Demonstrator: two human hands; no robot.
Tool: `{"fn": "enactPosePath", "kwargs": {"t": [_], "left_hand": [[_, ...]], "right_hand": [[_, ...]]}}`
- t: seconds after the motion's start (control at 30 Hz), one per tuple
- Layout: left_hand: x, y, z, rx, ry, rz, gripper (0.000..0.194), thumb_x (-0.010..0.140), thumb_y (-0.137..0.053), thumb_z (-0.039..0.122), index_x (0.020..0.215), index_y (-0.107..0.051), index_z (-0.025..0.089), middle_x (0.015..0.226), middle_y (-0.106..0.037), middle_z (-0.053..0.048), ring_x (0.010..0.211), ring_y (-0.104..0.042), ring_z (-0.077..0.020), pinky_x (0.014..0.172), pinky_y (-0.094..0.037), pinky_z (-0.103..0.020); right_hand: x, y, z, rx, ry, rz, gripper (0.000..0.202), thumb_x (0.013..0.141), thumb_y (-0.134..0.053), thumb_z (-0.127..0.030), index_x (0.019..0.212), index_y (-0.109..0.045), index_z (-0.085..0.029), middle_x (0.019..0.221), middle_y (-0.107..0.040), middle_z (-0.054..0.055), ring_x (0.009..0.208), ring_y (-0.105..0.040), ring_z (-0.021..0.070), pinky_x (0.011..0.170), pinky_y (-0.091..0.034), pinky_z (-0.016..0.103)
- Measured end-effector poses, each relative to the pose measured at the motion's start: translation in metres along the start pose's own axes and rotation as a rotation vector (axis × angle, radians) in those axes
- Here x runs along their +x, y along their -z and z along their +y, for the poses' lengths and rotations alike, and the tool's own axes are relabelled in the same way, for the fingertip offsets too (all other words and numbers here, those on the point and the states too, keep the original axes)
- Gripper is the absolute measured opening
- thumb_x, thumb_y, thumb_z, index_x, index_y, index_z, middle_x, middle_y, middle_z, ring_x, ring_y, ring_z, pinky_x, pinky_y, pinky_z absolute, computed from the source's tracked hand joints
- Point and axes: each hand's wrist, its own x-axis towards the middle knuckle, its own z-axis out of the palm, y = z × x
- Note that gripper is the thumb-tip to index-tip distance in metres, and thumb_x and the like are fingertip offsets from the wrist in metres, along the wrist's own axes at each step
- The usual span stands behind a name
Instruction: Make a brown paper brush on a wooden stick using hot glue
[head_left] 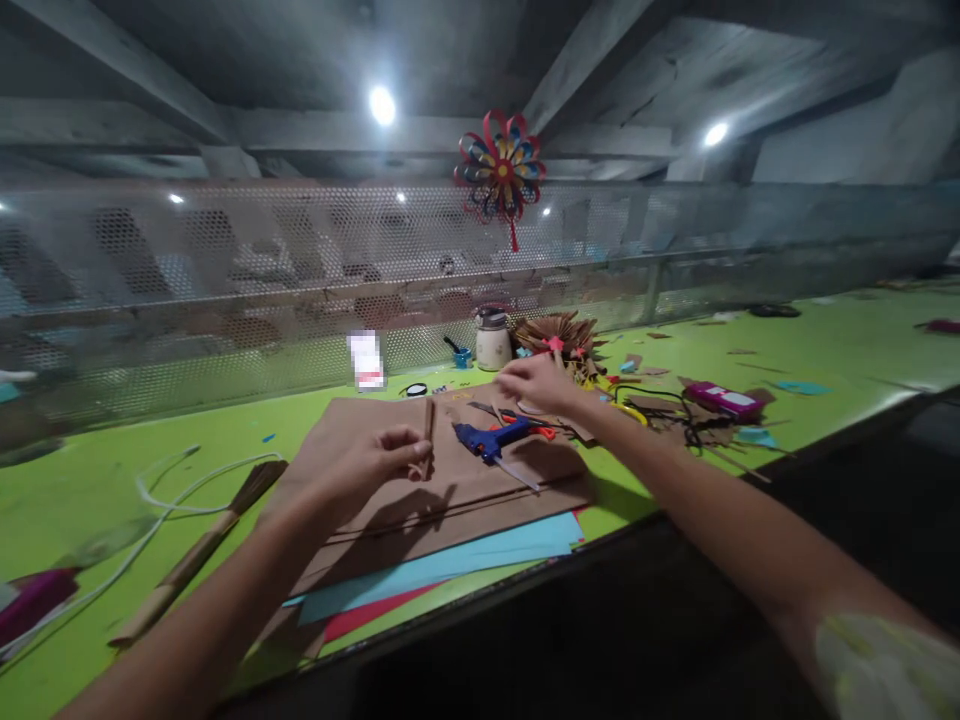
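The left hand pinches a folded brown paper strip upright over the brown paper sheet, keeping it clear. The right hand, fingers loosely spread and empty, reaches past the blue glue gun toward scraps on the green table.

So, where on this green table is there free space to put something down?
Bare green table lies left of the brown paper, behind the white cord, and far right past the pink box. It is crowded around the right hand and glue gun.
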Motion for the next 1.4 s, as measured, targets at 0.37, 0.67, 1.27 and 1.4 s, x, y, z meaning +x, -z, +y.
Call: {"fn": "enactPosePath", "kwargs": {"t": [0.37,0.67,1.27,1.4], "left_hand": [[0.030,0.003,-0.038,-0.443,-0.040,0.109,0.012,0.066,-0.070,0.015,0.072,-0.060,0.011,0.063,-0.058,-0.001,0.057,-0.055,-0.0077,0.056,-0.047,-0.017],[0.019,0.006,-0.045,-0.453,-0.021,0.088,0.010,0.071,-0.066,0.013,0.073,-0.056,0.012,0.061,-0.059,-0.002,0.053,-0.056,-0.0086,0.051,-0.049,-0.018],[0.014,0.003,-0.038,-0.486,-0.081,0.154,0.022,0.064,-0.072,0.014,0.078,-0.056,0.013,0.061,-0.059,0.000,0.053,-0.056,-0.0079,0.051,-0.045,-0.017],[0.011,0.005,-0.037,-0.530,-0.089,0.165,0.019,0.064,-0.072,0.016,0.075,-0.057,0.012,0.065,-0.061,-0.002,0.058,-0.058,-0.0089,0.053,-0.045,-0.018]], "right_hand": [[-0.076,0.071,0.090,-0.391,-0.162,-0.272,0.018,0.055,-0.062,-0.012,0.071,-0.064,-0.017,0.078,-0.061,0.004,0.073,-0.053,0.0168,0.063,-0.037,0.023],[-0.073,0.091,0.099,-0.262,-0.176,-0.161,0.015,0.072,-0.057,-0.027,0.072,-0.063,-0.013,0.068,-0.063,0.005,0.063,-0.056,0.0142,0.061,-0.042,0.025],[-0.059,0.051,0.120,-0.529,-0.358,-0.246,0.068,0.055,-0.062,-0.006,0.120,-0.054,-0.026,0.103,-0.066,0.008,0.083,-0.061,0.0209,0.065,-0.041,0.025],[-0.049,0.062,0.112,-0.609,-0.342,-0.217,0.040,0.062,-0.062,-0.017,0.102,-0.066,-0.017,0.089,-0.069,0.014,0.078,-0.062,0.0256,0.064,-0.042,0.030]]}}
